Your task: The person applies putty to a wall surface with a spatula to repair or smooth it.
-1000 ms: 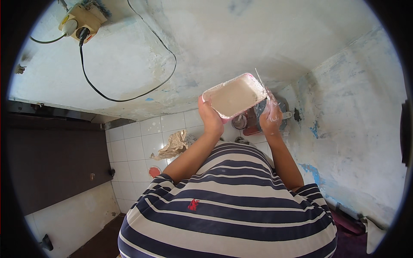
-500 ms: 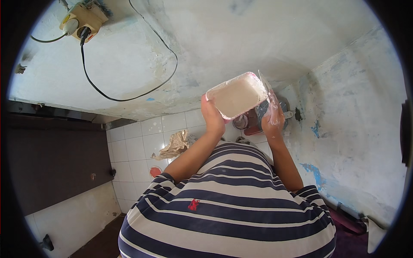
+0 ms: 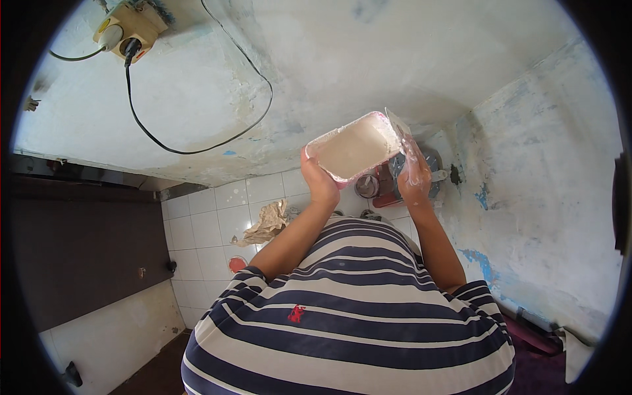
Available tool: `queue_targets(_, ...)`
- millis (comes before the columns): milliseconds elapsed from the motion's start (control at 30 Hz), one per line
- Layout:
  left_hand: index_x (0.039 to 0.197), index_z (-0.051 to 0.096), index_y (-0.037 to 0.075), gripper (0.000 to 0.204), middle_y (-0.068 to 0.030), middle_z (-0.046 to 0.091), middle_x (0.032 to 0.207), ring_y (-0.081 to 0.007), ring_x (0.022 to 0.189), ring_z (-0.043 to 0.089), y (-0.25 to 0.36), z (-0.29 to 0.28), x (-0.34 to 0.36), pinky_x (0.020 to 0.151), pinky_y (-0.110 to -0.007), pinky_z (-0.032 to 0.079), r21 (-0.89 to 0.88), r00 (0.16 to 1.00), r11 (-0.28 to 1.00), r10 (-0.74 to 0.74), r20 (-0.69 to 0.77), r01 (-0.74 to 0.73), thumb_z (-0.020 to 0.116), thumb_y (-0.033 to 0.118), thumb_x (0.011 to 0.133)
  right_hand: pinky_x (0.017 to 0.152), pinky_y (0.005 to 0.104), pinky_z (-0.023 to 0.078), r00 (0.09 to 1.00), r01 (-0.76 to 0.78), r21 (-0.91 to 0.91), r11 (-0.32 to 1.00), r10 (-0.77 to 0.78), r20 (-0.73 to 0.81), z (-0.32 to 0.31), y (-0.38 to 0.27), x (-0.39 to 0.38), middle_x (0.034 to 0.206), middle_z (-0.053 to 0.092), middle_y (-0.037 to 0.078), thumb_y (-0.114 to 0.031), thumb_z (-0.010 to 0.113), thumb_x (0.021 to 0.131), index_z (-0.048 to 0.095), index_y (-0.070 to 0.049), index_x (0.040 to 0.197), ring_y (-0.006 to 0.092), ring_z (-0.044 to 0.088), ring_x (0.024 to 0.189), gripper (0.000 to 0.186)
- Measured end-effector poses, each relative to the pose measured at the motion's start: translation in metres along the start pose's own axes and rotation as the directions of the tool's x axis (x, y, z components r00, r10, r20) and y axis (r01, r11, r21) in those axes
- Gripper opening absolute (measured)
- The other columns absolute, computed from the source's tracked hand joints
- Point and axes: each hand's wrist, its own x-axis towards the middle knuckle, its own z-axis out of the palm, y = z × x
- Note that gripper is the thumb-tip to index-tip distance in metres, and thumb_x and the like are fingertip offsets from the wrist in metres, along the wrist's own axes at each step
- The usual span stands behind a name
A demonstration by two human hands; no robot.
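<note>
My left hand (image 3: pixel 318 179) is closed round the left end of a rectangular tub (image 3: pixel 354 176), thumb over the rim. The tub is pinkish outside, and pale creamy filler (image 3: pixel 355 150) lies smooth within its smeared walls. At the tub's right end my right hand (image 3: pixel 413 176), streaked with white, grips a thin flat scraper (image 3: pixel 395 124). The blade stands steeply along the tub's right rim; whether it touches the rim I cannot tell. My right hand hides the scraper's lower part.
Ahead is a patchy plastered wall (image 3: pixel 329 59) with a socket adaptor (image 3: pixel 128 36) and a hanging black cable (image 3: pixel 220 141). Crumpled brown paper (image 3: pixel 266 224) lies on the white tiles (image 3: pixel 197 227). Below my hands stand a jar (image 3: pixel 367 186) and a grey bucket (image 3: pixel 431 163). A dark panel (image 3: pixel 85 250) is at left.
The tub and both hands have shifted slightly left. The scraper has come closer to the tub's right rim, its blade leaning more to the left.
</note>
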Motion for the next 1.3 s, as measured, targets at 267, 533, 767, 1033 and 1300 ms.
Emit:
queue_targets(267,0.131,0.051,0.007,0.039,-0.0134,0.061,0.13,-0.0279,0.122,0.061,0.006,0.002,-0.003,0.103,-0.043,0.051,0.118,0.999,0.993,0.006,0.052,-0.012,0.036,0.031,0.104,0.102,0.0437,0.055,0.998,-0.068,0.015,0.998,0.068,0.012,0.003,0.011,-0.005,0.132,0.067,0.026,0.01,0.05,0.092,0.062,0.006,0.132,0.0415,0.068,0.118,0.042)
queue_targets(533,0.126,0.057,-0.003,0.038,-0.0153,0.063,0.118,-0.0243,0.112,0.058,0.004,0.001,0.004,0.101,-0.039,0.045,0.284,0.997,0.955,0.075,0.031,-0.08,0.04,0.018,0.098,0.09,0.0424,0.056,0.931,-0.344,0.1,0.934,0.353,-0.09,-0.002,-0.017,-0.005,0.116,0.072,0.027,-0.002,0.053,0.102,0.064,0.007,0.125,0.0417,0.072,0.104,0.027)
queue_targets(767,0.127,0.053,0.005,0.035,-0.012,0.06,0.123,-0.0245,0.115,0.059,0.003,0.005,-0.002,0.102,-0.041,0.048,0.325,0.993,0.941,0.056,0.109,-0.088,0.041,0.023,0.1,0.085,0.0434,0.056,0.916,-0.381,0.098,0.919,0.39,-0.097,-0.007,-0.011,-0.013,0.109,0.073,0.028,-0.003,0.054,0.101,0.066,0.007,0.119,0.0424,0.073,0.098,0.023)
queue_targets(1033,0.133,0.049,0.008,0.039,-0.0128,0.06,0.128,-0.0281,0.119,0.061,-0.01,0.015,-0.012,0.102,-0.044,0.051,0.159,0.999,0.987,0.013,0.041,-0.019,0.04,0.026,0.1,0.091,0.0445,0.057,0.976,-0.217,0.01,0.976,0.217,-0.029,-0.018,0.009,-0.016,0.12,0.071,0.027,0.003,0.052,0.096,0.063,0.006,0.128,0.0426,0.071,0.108,0.034)
queue_targets(1300,0.133,0.049,0.008,0.04,-0.0134,0.06,0.128,-0.0288,0.12,0.061,-0.031,0.029,-0.018,0.102,-0.044,0.051,0.143,0.997,0.989,0.038,0.064,-0.047,0.038,0.027,0.1,0.096,0.0434,0.057,0.983,-0.185,0.03,0.982,0.185,-0.004,-0.026,0.034,-0.01,0.126,0.07,0.025,0.007,0.052,0.094,0.061,0.006,0.132,0.0418,0.07,0.114,0.04)
